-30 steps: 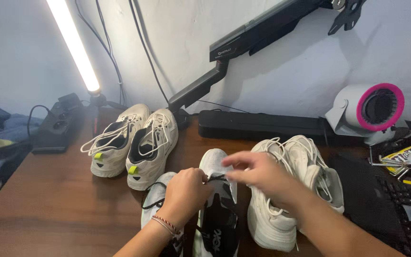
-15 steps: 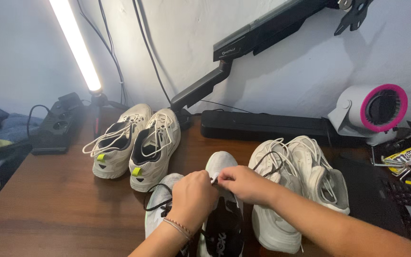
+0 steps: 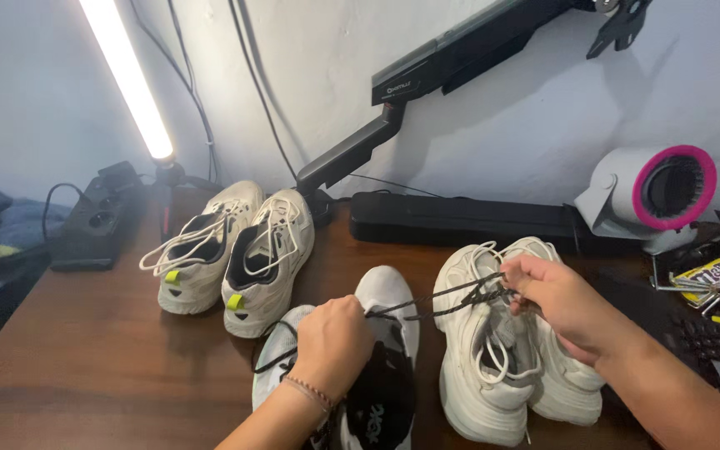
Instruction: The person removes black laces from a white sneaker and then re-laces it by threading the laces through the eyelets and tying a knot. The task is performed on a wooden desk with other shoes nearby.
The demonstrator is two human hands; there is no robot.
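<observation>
A white and black sneaker [image 3: 387,350] lies on the brown desk [image 3: 110,350] in front of me, with its mate [image 3: 275,358] to its left. My left hand [image 3: 332,337] presses down on the sneaker's laced part and pinches the black shoelace [image 3: 443,300] near its eyelet. My right hand [image 3: 556,304] grips the lace's other end and holds it stretched taut to the right, above a pair of cream sneakers [image 3: 493,350].
Another pair of white sneakers with yellow-green tabs [image 3: 231,246] stands at the back left. A lit tube lamp [image 3: 122,75], a power strip [image 3: 97,217], a black monitor arm [image 3: 427,83], a black bar [image 3: 468,221], a white and pink dryer [image 3: 656,196] and keys [image 3: 702,279] line the back and right.
My right hand has drawn away from my left hand to the right, pulling the black lace out taut over the cream sneakers. My left hand has stayed on the sneaker.
</observation>
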